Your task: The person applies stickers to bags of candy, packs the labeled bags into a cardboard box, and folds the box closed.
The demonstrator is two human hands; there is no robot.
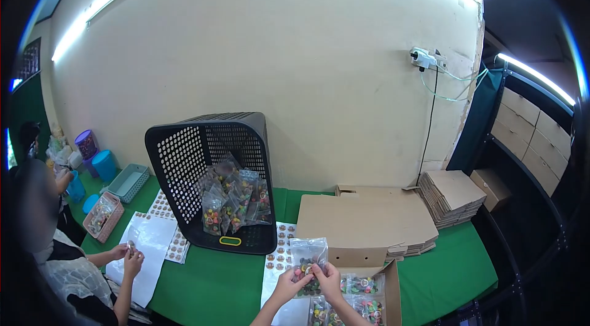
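Gripping one clear zip bag [302,248] between them, the left hand [287,287] and the right hand [330,283] sit close together in my head view, thumbs on the front face of the bag. I read a round label under the thumbs, partly covered. The bag is upright at the near edge of the table [439,280], above the far left corner of an open carton [393,292]. Inside the carton I see further bags of coloured pieces [362,284]. I cannot tell whether the held bag touches the carton.

Left of the hands: a sticker sheet [279,253] on the table. Far left of the hands: a black basket [177,169] lying on its side, open toward me, containing a pile of filled bags [236,203]. Far right: flattened cardboard [362,218] and, beside it, a cardboard stack [452,197]. At the left edge, a co-worker [74,270] holds a small item over a white sheet [147,243]
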